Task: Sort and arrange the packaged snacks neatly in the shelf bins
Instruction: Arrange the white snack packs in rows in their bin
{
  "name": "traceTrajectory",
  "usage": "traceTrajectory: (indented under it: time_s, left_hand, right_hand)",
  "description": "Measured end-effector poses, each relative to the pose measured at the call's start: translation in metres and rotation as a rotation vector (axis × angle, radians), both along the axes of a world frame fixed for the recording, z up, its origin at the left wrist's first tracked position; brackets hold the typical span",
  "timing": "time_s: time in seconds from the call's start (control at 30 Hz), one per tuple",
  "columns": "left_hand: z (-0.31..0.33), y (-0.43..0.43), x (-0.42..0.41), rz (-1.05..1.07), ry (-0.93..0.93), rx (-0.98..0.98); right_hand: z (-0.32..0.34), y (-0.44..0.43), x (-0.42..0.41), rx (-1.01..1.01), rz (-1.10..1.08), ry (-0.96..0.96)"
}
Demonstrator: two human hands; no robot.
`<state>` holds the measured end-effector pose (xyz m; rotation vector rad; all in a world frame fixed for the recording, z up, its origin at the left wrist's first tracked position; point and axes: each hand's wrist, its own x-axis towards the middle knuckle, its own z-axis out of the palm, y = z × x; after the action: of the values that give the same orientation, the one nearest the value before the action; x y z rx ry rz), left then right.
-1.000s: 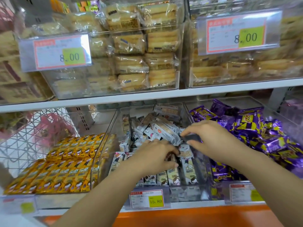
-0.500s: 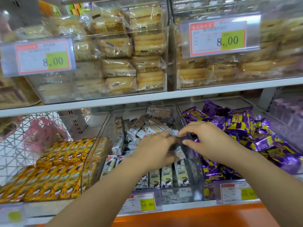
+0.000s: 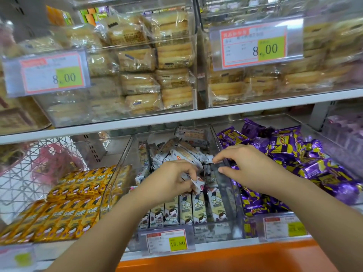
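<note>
The clear middle bin (image 3: 125, 163) on the lower shelf holds white snack packs: a tidy upright row (image 3: 186, 210) at the front and a loose heap (image 3: 182, 152) behind. My left hand (image 3: 169, 183) is inside the bin, fingers curled round a white snack pack (image 3: 197, 185) above the front row. My right hand (image 3: 245, 167) reaches in from the right, thumb and fingers pinching a dark-ended pack (image 3: 211, 169) against the bin's right wall.
The left bin holds flat rows of yellow packs (image 3: 64, 209). The right bin is heaped with purple packs (image 3: 290, 154). The upper shelf (image 3: 196, 114) carries clear bins of wrapped cakes (image 3: 157, 75) close above my hands. Price tags (image 3: 167, 242) hang along the front edge.
My left hand rose from the front row and has closed on a white pack. My right hand stayed by the right wall, still pinching. The view shifted slightly.
</note>
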<state>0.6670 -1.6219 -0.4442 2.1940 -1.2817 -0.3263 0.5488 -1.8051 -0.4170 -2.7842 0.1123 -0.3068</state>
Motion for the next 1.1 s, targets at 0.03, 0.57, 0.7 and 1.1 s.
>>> traceTrajectory:
  time_s: [0.03,0.57,0.7,1.1]
  left_hand:
    - [0.001,0.005,0.000,0.024,0.079,-0.020]
    - [-0.007,-0.006,-0.015,0.095,-0.118,0.082]
    - [-0.009,-0.016,-0.012,-0.043,-0.136,0.092]
    - [-0.001,-0.028,-0.021,-0.249,-0.346,0.368]
  right_hand:
    - [0.000,0.000,0.000,0.000,-0.002,0.004]
    - [-0.003,0.001,0.002,-0.013,0.012,-0.004]
    - [-0.004,0.000,0.002,-0.008,0.020,-0.002]
    - [-0.005,-0.002,0.001,0.007,0.039,0.003]
